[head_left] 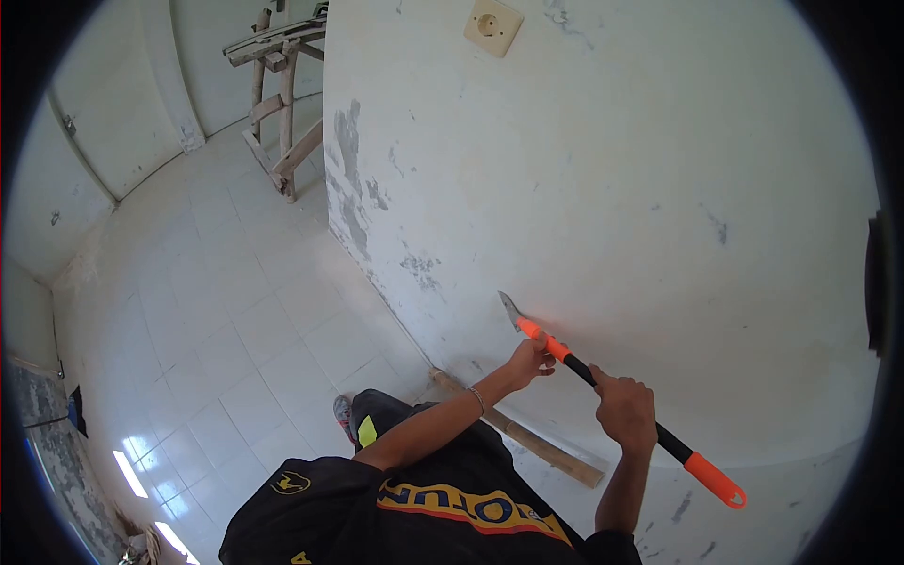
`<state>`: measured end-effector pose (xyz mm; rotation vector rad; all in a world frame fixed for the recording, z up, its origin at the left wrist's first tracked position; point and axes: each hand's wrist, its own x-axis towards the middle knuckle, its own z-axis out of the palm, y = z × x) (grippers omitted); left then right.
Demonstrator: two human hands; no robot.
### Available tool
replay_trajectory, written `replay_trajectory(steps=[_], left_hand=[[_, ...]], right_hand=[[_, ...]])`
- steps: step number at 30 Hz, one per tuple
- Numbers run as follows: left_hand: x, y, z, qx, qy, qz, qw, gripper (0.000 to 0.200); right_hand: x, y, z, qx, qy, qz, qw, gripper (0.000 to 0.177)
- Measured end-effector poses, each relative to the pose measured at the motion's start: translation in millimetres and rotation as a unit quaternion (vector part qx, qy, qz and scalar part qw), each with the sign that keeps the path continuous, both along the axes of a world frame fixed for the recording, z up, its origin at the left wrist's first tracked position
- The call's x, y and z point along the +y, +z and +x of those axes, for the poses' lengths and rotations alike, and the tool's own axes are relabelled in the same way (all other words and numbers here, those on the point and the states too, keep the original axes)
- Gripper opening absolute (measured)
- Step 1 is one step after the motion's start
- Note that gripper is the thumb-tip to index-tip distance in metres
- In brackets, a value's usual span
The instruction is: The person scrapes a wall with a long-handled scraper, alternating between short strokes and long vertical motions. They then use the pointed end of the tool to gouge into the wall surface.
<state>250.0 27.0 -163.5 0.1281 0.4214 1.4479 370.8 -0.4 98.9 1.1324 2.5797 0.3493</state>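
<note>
A long-handled scraper (673, 443) with a black shaft and orange fittings lies slantwise across my view, in front of the white wall (565, 207). Its metal blade (508, 307) points up and left, at or very close to the wall's surface. My left hand (529, 365) is closed around the orange part near the blade. Further down, my right hand (625, 411) wraps the black shaft. The orange grip end (716, 480) sticks out past the right hand.
Grey patches of peeled paint (348, 179) mark the wall's left corner. A socket (492, 25) sits high up. A bamboo pole (537, 443) lies along the wall's foot. A wooden trestle (282, 104) stands behind the corner on the tiled floor (217, 311).
</note>
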Motion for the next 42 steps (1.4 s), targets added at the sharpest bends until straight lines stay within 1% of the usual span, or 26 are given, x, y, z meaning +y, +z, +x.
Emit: replay_trajectory(steps=[1,4,6,8,10,11,13,14,17,18,20,22,23,24,25,26,28,29,32,33,35,37,38,39,41,42], left_hand=[[0,5,3,0.0,0.004,0.0,1.0,0.031],[3,43,25,-0.038,-0.001,0.03,0.999,0.03],[-8,73,28,-0.038,0.009,0.049,0.998,0.032],[-3,49,20,-0.036,0.02,0.054,0.998,0.033],[2,5,4,0.001,0.032,-0.007,0.999,0.032],[0,-4,-5,0.022,0.026,-0.019,0.999,0.03],[0,5,-1,0.004,0.028,-0.017,0.999,0.03],[0,9,4,-0.013,0.024,-0.019,0.999,0.029],[-3,43,21,-0.018,0.017,0.042,0.999,0.031],[-3,42,24,-0.025,0.01,0.073,0.997,0.032],[-4,35,16,-0.017,0.022,0.072,0.997,0.032],[-3,10,4,0.001,0.049,-0.002,0.999,0.033],[1,-9,-2,0.042,0.037,0.0,0.998,0.034],[0,-4,0,0.04,0.035,0.0,0.999,0.034],[0,1,1,0.013,0.043,-0.011,0.999,0.034],[-3,6,3,-0.012,0.049,-0.023,0.998,0.034],[-5,22,13,0.001,0.026,-0.002,1.0,0.032],[-3,31,12,0.016,0.008,0.023,1.0,0.031],[1,28,16,-0.003,0.025,0.023,0.999,0.03],[3,16,8,-0.001,0.025,0.024,0.999,0.03],[3,-26,-15,0.026,0.036,-0.047,0.998,0.029],[0,-27,-21,0.043,0.041,-0.085,0.995,0.025],[3,-23,-22,0.038,0.036,-0.106,0.993,0.026],[2,-14,-18,0.04,0.037,-0.108,0.993,0.026],[4,13,0,0.03,0.021,-0.051,0.998,0.028],[5,28,6,0.027,0.023,-0.051,0.998,0.028]], right_hand=[[-3,6,0,-0.014,-0.022,-0.04,0.999,0.042],[-13,53,12,-0.009,-0.041,-0.023,0.999,0.041],[-14,56,12,-0.007,-0.049,-0.016,0.999,0.041],[-4,31,7,0.021,0.0,0.012,1.0,0.043],[4,-7,1,0.008,0.013,0.018,1.0,0.048],[8,-24,3,0.005,0.03,0.003,1.0,0.048],[6,-12,-2,0.003,0.038,-0.058,0.998,0.049],[1,2,0,0.002,0.04,-0.058,0.998,0.049],[-10,43,6,-0.022,-0.026,-0.03,0.999,0.052],[-10,40,3,-0.021,-0.026,-0.031,0.999,0.052],[-7,27,-2,-0.005,-0.009,-0.004,1.0,0.053],[2,-6,-7,0.007,-0.004,-0.006,1.0,0.053],[4,-21,-11,-0.021,-0.011,-0.003,1.0,0.05],[3,-25,-13,-0.05,-0.018,-0.002,0.999,0.048],[3,-17,-10,-0.019,-0.021,-0.043,0.999,0.046],[1,-8,-7,-0.017,-0.022,-0.045,0.999,0.046],[0,14,-1,-0.013,-0.065,-0.065,0.996,0.044],[1,23,5,-0.013,-0.055,-0.047,0.997,0.043],[6,13,6,0.009,-0.041,-0.029,0.999,0.043],[9,-3,-2,0.011,-0.041,-0.028,0.999,0.043],[12,-45,-21,-0.045,-0.01,-0.035,0.998,0.044],[14,-49,-14,-0.033,-0.011,-0.067,0.997,0.045],[17,-50,-13,-0.019,-0.008,-0.098,0.995,0.046],[20,-40,-6,-0.005,0.014,-0.083,0.996,0.046],[16,0,8,-0.003,0.003,-0.079,0.997,0.049],[17,13,9,0.003,-0.005,-0.072,0.997,0.053]])
